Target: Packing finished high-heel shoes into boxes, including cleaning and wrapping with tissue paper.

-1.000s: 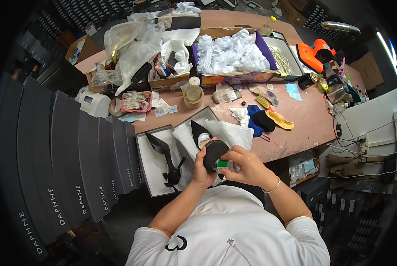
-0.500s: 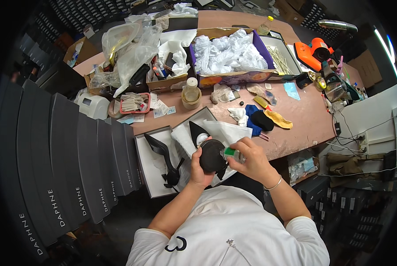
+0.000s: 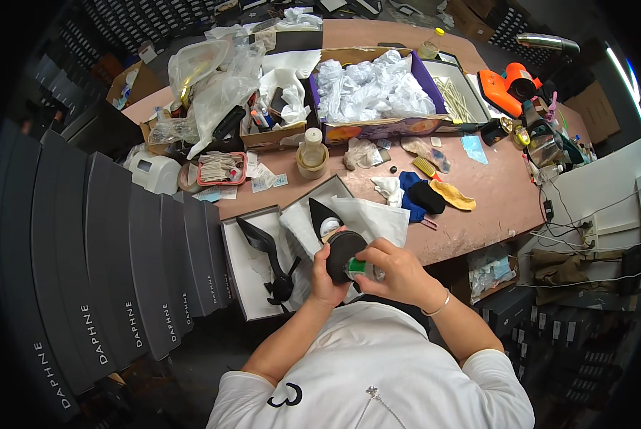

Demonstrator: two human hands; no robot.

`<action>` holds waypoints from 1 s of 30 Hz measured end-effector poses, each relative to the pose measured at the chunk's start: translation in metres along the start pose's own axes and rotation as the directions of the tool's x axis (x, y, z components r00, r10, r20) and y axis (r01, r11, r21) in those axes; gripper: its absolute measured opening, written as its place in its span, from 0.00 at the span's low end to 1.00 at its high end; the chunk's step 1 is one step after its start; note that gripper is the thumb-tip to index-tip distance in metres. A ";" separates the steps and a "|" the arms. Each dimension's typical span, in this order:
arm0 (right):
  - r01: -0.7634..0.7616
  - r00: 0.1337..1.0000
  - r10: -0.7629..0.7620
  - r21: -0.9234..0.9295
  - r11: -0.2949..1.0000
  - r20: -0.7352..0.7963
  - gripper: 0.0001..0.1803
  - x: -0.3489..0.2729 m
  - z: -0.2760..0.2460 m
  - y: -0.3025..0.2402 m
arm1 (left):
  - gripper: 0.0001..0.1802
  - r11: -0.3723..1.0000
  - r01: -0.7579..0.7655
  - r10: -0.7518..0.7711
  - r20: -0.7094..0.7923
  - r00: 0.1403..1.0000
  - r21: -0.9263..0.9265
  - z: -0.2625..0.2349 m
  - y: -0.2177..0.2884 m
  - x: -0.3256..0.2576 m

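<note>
Over open box, left hand [image 3: 325,275] gripping smooth black shoe [image 3: 343,252]

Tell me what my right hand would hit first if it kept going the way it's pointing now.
Probably the black shoe held in your left hand. Your right hand points left toward it, gripping a small green-capped bottle already at the sole. Depth is hard to judge here.

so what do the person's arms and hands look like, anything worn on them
Both forearms are bare below short white sleeves. The right hand has a thin silver bangle at the wrist. The left hand shows no ring, watch or glove.
</note>
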State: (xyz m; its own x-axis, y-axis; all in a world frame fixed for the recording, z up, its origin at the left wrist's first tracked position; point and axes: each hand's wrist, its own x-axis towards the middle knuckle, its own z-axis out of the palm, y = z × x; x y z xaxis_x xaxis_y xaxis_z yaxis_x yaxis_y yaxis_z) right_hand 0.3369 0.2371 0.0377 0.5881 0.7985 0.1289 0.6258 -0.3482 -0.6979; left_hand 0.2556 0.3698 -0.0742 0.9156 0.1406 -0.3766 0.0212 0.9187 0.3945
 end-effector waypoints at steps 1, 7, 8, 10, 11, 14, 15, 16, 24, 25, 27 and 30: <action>-0.014 0.999 0.014 -0.003 1.000 0.045 0.15 -0.003 -0.003 0.002 | 0.33 1.000 0.015 -0.016 -0.004 1.000 -0.021 0.001 0.002 -0.001; 0.019 0.982 -0.023 -0.022 1.000 -0.189 0.16 0.008 0.006 0.006 | 0.32 0.997 0.046 -0.045 0.010 0.999 -0.066 0.006 0.000 -0.003; 0.032 0.986 -0.032 -0.002 0.999 -0.164 0.16 0.007 0.008 0.003 | 0.32 0.998 0.041 -0.040 0.017 0.999 -0.052 0.006 0.001 -0.003; 0.000 0.999 0.003 0.068 0.998 -0.042 0.16 0.004 0.006 0.000 | 0.33 0.999 0.030 -0.030 0.029 0.999 -0.025 0.004 0.000 -0.003; 0.003 0.997 0.000 0.041 0.999 -0.072 0.16 0.002 0.004 0.002 | 0.33 1.000 0.026 -0.025 0.033 0.999 -0.013 0.002 -0.001 -0.003; -0.002 0.975 -0.001 -0.010 1.000 -0.222 0.17 0.006 0.000 0.010 | 0.33 0.999 0.037 -0.036 0.034 0.999 -0.009 0.005 -0.002 -0.003; -0.003 0.978 0.003 0.001 1.000 -0.211 0.17 0.005 0.001 0.011 | 0.33 0.999 0.046 -0.046 0.034 0.998 -0.014 0.007 -0.002 -0.004; -0.005 0.980 0.007 0.012 1.000 -0.200 0.17 0.005 0.003 0.011 | 0.34 0.999 0.046 -0.045 0.025 0.999 -0.018 0.009 -0.002 -0.005; -0.037 0.999 0.038 0.106 0.994 -0.009 0.17 -0.002 0.004 -0.003 | 0.34 1.000 0.022 -0.022 0.030 0.999 0.000 0.003 -0.003 -0.002; -0.043 0.999 0.043 0.103 0.994 0.009 0.16 -0.003 0.003 -0.002 | 0.34 1.000 0.026 -0.026 0.028 0.999 -0.004 0.002 -0.004 -0.001; -0.055 0.998 0.051 0.099 0.994 0.042 0.16 -0.007 0.000 0.001 | 0.33 1.000 0.008 -0.008 0.017 1.000 0.008 0.003 -0.003 0.000; -0.122 0.992 0.122 0.015 0.992 0.038 0.16 -0.015 -0.009 0.009 | 0.33 0.999 0.020 -0.020 0.009 1.000 -0.037 0.004 0.000 -0.002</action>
State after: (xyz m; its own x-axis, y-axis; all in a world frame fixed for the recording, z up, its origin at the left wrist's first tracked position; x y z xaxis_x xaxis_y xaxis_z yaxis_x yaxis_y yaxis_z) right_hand 0.3385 0.2178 0.0357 0.6401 0.7681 0.0162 0.5413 -0.4359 -0.7191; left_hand 0.2557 0.3678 -0.0701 0.9185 0.1192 -0.3771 0.0246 0.9345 0.3552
